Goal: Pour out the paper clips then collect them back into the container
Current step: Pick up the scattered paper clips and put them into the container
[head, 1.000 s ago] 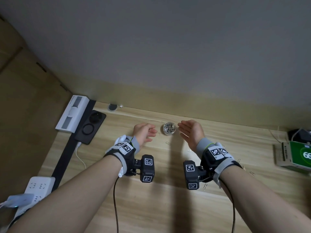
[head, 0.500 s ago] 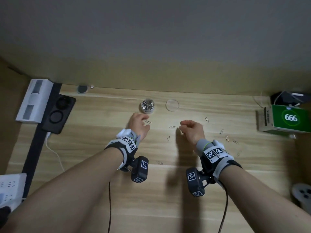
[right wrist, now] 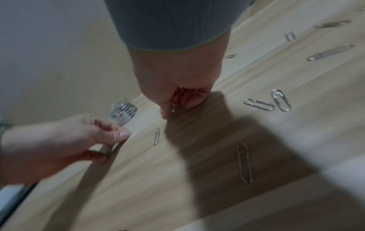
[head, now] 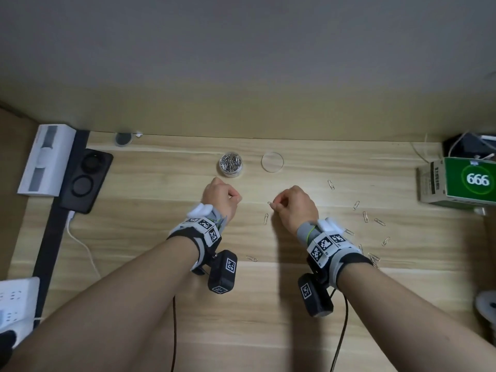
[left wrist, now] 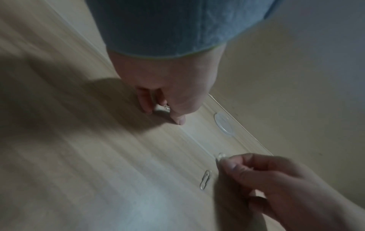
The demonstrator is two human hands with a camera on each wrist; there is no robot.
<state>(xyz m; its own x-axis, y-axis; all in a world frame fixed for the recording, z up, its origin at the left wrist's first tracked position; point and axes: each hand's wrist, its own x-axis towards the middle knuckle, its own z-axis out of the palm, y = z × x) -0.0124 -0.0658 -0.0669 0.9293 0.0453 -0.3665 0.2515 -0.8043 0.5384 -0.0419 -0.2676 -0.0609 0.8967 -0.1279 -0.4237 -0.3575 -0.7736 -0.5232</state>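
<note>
A small round clear container [head: 230,164] full of paper clips stands near the desk's back edge, its clear lid [head: 272,162] lying flat to the right. My left hand [head: 235,197] is just in front of the container, fingers curled. The left wrist view shows it [left wrist: 164,109] pinching a paper clip [left wrist: 167,107] just above the desk. My right hand [head: 273,205] pinches another clip [head: 269,203] at its fingertips, and in the right wrist view more clip metal [right wrist: 176,95] shows inside its curled fingers. A loose clip [head: 265,218] lies between the hands.
Several loose clips [head: 365,216] are scattered on the wooden desk [head: 161,304] to the right of my right hand, one [head: 251,258] near my left wrist. A green box [head: 469,181] stands at the right edge. Chargers and a power strip [head: 16,299] lie at the left.
Both hands drew back from beside the container to the desk in front of it, and their fingers closed on clips. The view tilted down, bringing the lid and scattered clips into sight.
</note>
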